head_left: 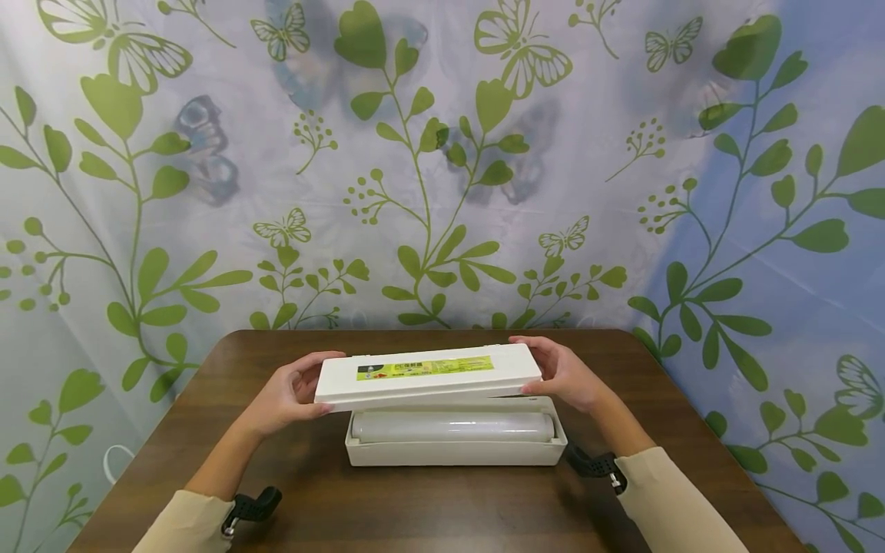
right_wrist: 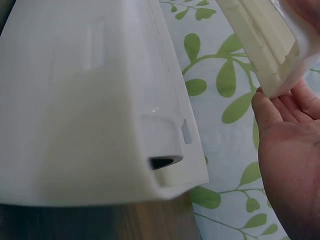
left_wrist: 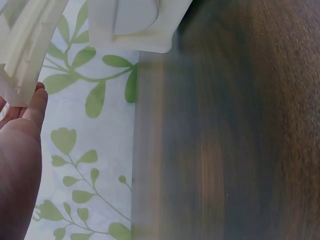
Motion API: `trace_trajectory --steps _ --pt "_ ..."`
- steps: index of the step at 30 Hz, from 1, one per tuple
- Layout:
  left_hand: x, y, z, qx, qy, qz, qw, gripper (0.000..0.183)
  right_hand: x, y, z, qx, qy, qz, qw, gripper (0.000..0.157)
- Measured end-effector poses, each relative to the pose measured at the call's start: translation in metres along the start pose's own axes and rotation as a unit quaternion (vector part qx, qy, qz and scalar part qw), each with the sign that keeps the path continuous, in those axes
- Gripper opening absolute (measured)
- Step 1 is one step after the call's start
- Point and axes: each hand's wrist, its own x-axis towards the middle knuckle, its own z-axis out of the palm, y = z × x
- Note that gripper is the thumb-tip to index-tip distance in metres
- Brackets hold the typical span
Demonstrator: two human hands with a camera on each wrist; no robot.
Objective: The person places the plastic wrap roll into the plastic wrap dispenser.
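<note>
Both hands hold a long white plastic lid (head_left: 429, 388) with a yellow-green label, raised over an open white box (head_left: 456, 455). My left hand (head_left: 286, 392) grips the lid's left end, thumb on the front edge. At the other end, my right hand (head_left: 563, 376) grips the lid, which tilts slightly higher on that side. Inside the box lies a roll of clear film (head_left: 452, 426); its hollow core end shows in the right wrist view. The lid's hollow underside (right_wrist: 265, 50) faces that camera too. In the left wrist view, the box (left_wrist: 155, 45) appears at the top.
The box stands on a dark brown wooden table (head_left: 442, 507). A curtain (head_left: 442, 192) with green leaves and butterflies hangs behind the table. Black wrist mounts (head_left: 256, 504) stick out from the beige sleeves (head_left: 187, 522). A white loop (head_left: 114, 461) shows beside the table's left edge.
</note>
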Motion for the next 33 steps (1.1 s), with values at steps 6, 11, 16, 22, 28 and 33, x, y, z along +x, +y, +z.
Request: trace_trajectory --steps 6,11,16,22,28,33 --pt "0.003 0.000 0.002 0.006 0.001 -0.002 1.0000 0.074 -0.007 0.004 -0.002 0.003 -0.001 -0.018 1.000 0.080" --pt "0.006 0.001 0.004 0.010 -0.005 -0.007 0.9999 0.073 -0.013 0.004 -0.002 -0.004 -0.003 -0.018 1.000 0.078" --pt "0.008 -0.001 0.006 0.008 -0.015 -0.013 0.9998 0.073 -0.018 0.005 -0.003 -0.011 -0.005 -0.020 1.000 0.076" --pt "0.010 -0.006 0.008 0.017 -0.025 -0.020 0.9994 0.073 -0.026 0.010 -0.005 -0.006 -0.008 -0.029 1.000 0.077" --pt "0.010 -0.009 0.011 0.024 -0.034 -0.034 0.9986 0.074 -0.035 0.011 -0.002 -0.023 0.002 -0.022 0.999 0.078" --pt "0.009 -0.013 0.014 0.030 -0.036 -0.040 0.9981 0.075 -0.041 0.013 -0.001 -0.024 0.004 -0.018 1.000 0.079"
